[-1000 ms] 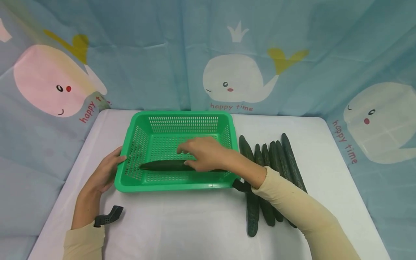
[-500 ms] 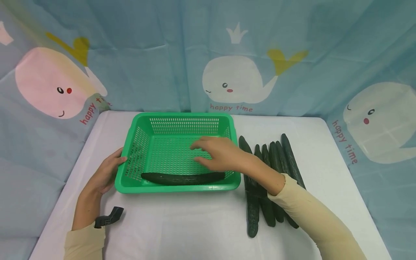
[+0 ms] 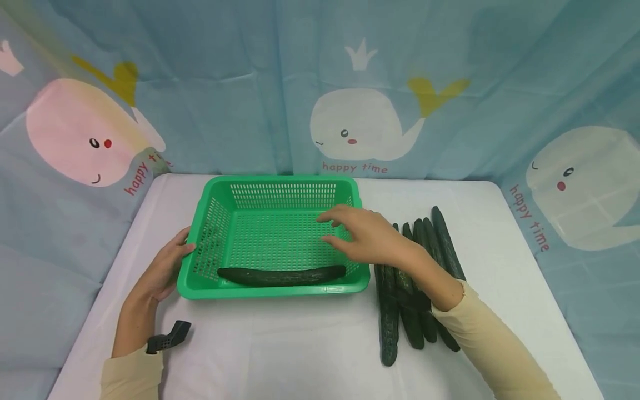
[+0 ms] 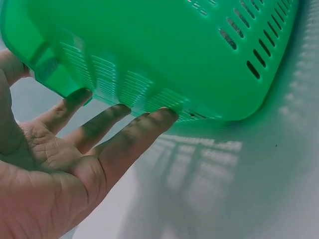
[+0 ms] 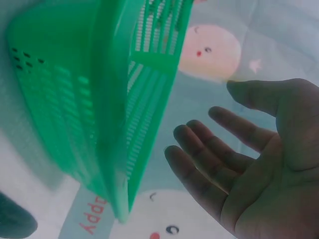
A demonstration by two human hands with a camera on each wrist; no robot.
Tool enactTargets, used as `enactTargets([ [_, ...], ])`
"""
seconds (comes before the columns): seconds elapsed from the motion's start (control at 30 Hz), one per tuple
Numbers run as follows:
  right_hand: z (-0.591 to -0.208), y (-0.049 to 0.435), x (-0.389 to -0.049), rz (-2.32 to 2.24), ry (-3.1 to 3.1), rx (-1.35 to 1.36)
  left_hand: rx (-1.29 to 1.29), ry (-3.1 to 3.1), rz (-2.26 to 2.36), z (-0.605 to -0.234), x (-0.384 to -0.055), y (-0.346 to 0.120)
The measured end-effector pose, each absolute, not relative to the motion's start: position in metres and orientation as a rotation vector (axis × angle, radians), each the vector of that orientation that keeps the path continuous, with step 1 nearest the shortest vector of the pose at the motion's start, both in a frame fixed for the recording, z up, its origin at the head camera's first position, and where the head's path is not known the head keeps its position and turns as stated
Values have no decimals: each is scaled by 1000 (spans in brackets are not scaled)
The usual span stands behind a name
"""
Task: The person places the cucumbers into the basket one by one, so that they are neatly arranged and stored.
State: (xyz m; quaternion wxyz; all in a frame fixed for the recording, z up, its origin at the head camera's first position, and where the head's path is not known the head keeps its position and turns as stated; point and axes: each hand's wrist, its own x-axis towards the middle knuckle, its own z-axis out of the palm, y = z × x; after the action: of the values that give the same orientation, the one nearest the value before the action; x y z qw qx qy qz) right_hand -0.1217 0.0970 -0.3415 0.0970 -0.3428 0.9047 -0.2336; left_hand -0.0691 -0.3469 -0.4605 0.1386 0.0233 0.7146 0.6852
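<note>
A dark green cucumber (image 3: 282, 276) lies inside the green basket (image 3: 280, 293), along the near wall, lower than the right hand (image 3: 372, 236) and mostly to its left. That hand, holding nothing, hangs over the basket's right rim, thumb and loosely bent fingers spread apart. The left hand (image 3: 167, 266) grips the opposite side, thumb over the rim, fingers against the outer wall. More cucumbers (image 3: 411, 325) lie beneath and beyond the right wrist, on the white tablecloth (image 3: 280, 344).
</note>
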Motion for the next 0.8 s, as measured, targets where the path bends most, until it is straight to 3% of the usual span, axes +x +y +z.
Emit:
enactTargets([
  [0.8, -348, 184, -112, -1005, 2763, -781, 63, 2460, 1977, -475, -60, -327],
])
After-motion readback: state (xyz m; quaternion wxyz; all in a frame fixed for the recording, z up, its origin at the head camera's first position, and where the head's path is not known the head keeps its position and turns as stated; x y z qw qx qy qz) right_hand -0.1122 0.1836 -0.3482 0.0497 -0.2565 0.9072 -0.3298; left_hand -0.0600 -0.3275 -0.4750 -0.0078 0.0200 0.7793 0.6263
